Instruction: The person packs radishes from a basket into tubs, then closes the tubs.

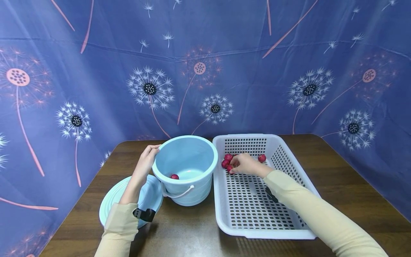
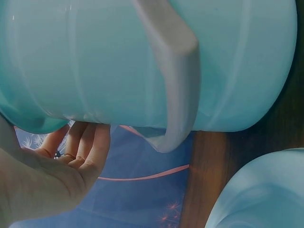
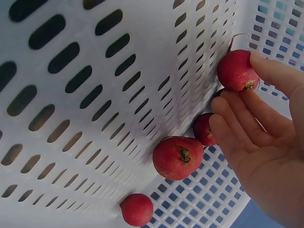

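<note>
Pinched between the thumb and fingertips of the right hand (image 3: 266, 142), a red radish (image 3: 236, 70) is held inside a rectangular white slotted basket (image 1: 263, 233), close to its left wall and toward the far end; whether the basket floor is touched by the radish cannot be told. The grip is closed only to the radish's width, and its thin root and stem stub are left uncovered. Several other radishes (image 3: 178, 158) are gathered near the fingers, and one lone radish (image 1: 262, 158) is set apart to their right. Just left of the basket, a light-blue bucket (image 1: 200, 190) is held upright at its left rim by the left hand (image 1: 146, 166), whose fingers are bent against the outer wall. One small radish (image 1: 174, 176) is seen in the bucket, and its pale handle (image 2: 183, 95) is hung down outside. Beneath the left forearm, a round light-blue lid (image 1: 107, 205) is placed on the dark wooden table (image 1: 189, 232), which is backed by a blue dandelion-print cloth (image 1: 244, 89).
</note>
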The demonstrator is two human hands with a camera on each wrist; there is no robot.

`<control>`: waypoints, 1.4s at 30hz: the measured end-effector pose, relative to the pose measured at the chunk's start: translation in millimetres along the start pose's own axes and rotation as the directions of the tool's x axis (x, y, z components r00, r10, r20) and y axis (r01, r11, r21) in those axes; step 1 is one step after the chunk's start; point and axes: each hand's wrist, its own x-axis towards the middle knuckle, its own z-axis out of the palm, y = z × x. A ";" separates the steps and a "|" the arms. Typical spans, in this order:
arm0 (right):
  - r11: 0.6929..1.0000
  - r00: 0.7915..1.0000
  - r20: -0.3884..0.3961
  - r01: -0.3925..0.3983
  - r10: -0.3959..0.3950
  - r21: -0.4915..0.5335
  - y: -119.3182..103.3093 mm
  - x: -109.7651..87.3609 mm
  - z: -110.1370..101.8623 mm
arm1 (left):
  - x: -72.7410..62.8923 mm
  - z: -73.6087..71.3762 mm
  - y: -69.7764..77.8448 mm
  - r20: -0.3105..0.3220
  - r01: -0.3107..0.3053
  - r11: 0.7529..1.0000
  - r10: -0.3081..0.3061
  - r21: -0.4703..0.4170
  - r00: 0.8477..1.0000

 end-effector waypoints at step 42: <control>0.994 0.998 -0.056 -0.004 0.011 0.112 -3.1 0.7 -15.2 | -7.7 -0.4 4.3 0.021 0.011 1.000 -0.011 -0.013 1.000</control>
